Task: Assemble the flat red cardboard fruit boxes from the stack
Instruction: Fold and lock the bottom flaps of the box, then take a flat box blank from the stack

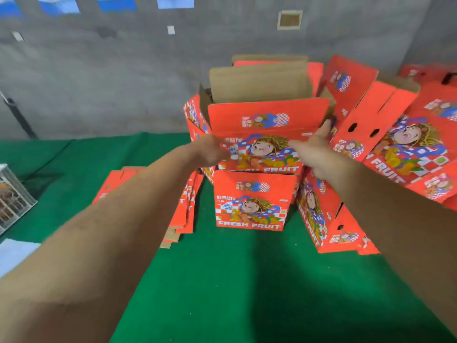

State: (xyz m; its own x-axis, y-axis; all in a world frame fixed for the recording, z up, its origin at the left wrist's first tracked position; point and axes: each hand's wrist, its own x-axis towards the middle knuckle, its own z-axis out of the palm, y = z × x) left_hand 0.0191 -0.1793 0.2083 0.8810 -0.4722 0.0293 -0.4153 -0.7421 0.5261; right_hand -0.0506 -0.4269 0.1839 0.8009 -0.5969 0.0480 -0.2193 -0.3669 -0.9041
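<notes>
1. Grey concrete wall (123,78) behind, green cloth-covered table (247,280) below; blue and white posters (174,1) along the wall's top edge, blurred.
2. Two hands, both reaching forward to one box. Left hand (210,151) at the left edge of the top box (265,142), motion-blurred; cannot tell whether holding or only touching. Right hand (315,148) with fingers straight and spread, lying against the box's right front corner, grasping nothing.
3. Top box: assembled, red, flaps standing up, brown inside showing; contents cannot be seen. Stacked directly on a second assembled box (252,201) printed "FRESH FRUIT", which stands on the cloth.
4. One stack of flat boxes (183,206), still unfolded, lying on the cloth just left of the lower box, partly hidden by the left forearm; number of sheets in it cannot be counted.
5. One more red box (324,219) tipped on its side, just right of the lower box, printed face turned leftward.
6. At least three further red boxes piled at the right (408,144), leaning at angles, touching one another; exact count unclear at the frame edge.
7. More red cardboard behind the top box (269,63), partly hidden.
8. One white wire crate (12,196) at the left edge; contents dark and blurred, not identifiable.
</notes>
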